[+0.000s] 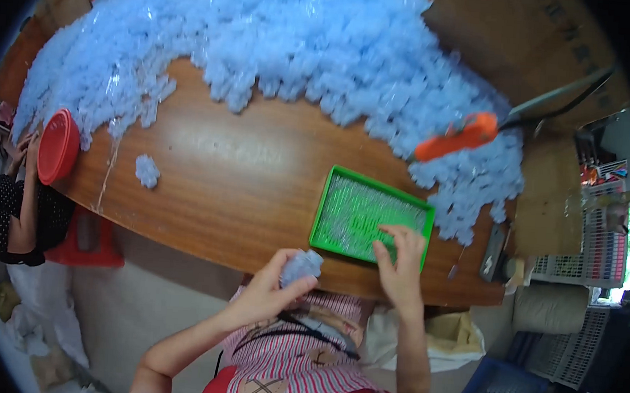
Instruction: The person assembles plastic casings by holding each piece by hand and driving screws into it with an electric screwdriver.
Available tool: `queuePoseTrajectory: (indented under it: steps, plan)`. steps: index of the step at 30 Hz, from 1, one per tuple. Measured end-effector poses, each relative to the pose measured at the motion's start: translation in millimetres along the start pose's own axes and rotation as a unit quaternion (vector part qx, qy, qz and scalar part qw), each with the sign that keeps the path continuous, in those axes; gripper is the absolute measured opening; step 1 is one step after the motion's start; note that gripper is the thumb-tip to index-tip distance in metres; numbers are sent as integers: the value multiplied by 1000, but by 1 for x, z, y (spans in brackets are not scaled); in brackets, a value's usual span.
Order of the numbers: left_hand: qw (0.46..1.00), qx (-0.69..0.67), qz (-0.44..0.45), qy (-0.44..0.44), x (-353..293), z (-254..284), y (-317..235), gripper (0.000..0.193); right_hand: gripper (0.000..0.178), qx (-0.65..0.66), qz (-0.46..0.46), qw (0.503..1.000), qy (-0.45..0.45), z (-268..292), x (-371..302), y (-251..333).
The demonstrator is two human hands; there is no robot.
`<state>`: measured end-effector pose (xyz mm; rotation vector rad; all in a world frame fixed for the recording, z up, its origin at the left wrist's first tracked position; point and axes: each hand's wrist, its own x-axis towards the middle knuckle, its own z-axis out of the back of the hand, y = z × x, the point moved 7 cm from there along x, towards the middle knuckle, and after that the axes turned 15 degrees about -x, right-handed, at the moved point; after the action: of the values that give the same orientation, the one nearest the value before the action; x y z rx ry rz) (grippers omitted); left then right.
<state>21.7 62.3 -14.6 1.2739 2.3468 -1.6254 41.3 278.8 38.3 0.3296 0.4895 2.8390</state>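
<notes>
My left hand [277, 285] is closed around a pale blue flower-shaped piece [301, 267] near the table's front edge. Over the right part of a shallow green tray [328, 190] hovers my right hand [400, 264], its thumb and forefinger bent and a little apart. I can make out nothing between these fingers. Many small clear, thin pieces [351, 206] cover the tray's bottom, and some green shows through among them. A single pale blue flower-shaped piece [147, 172] lies apart on the left of the table.
A big heap of pale blue pieces [304, 35] covers the back of the wooden table [244, 170]. Above its right end is an orange tool [458, 137] with a black cord. At the left, another person [22, 212] sits by a red bowl [57, 148]. Cardboard [515, 50] stands behind.
</notes>
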Motion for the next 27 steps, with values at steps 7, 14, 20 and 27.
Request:
queuePoseTrajectory:
  steps: [7, 14, 20, 27]
  plan:
    - [978, -148, 129, -64, -42, 33, 60, 30, 20, -93, 123, 988, 3, -32, -34, -27]
    - [968, -163, 189, -14, -43, 11, 93, 28, 16, -107, 235, 964, -63, -39, -53, -6]
    - [949, -212, 231, 23, -28, -11, 112, 37, 17, -83, 247, 965, -43, -42, -53, -2]
    - [944, -242, 224, 23, -18, -18, 117, 33, 62, 258, -25, 927, -272, 40, 10, -43]
